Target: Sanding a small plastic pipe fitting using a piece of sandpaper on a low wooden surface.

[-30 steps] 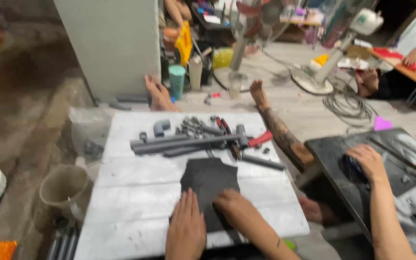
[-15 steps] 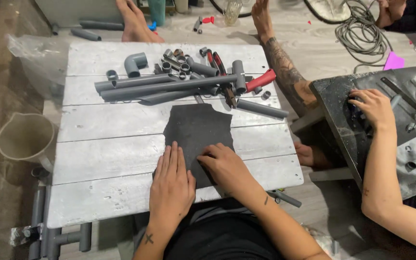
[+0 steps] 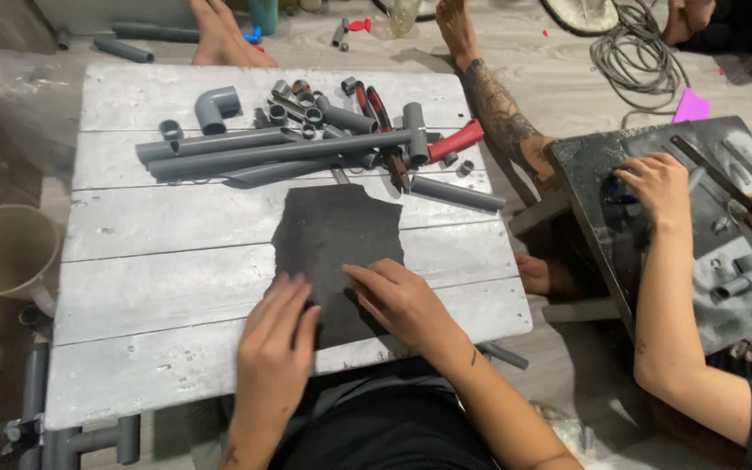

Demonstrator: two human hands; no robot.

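A dark grey sheet (image 3: 339, 235) lies flat on the grey plank table (image 3: 158, 252). My left hand (image 3: 274, 348) rests on the sheet's near left edge, fingers spread and slightly lifted. My right hand (image 3: 400, 300) presses on the sheet's near right part, fingers curled down onto it. Neither hand grips anything. Beyond the sheet lies a heap of grey pipes (image 3: 263, 152), an elbow fitting (image 3: 211, 109), several small couplings (image 3: 302, 104) and a red-handled cutter (image 3: 450, 144).
A second person's hand (image 3: 659, 187) works on a black board (image 3: 594, 165) at the right. Bare feet (image 3: 219, 39) and a tattooed leg (image 3: 502, 109) lie past the table. A beige jug (image 3: 2, 252) stands at the left; a cable coil (image 3: 637, 57) lies far right.
The camera has tilted down and closer over the table. My left hand has slid back toward the near edge and lifted its fingers; my right hand stays on the sheet.
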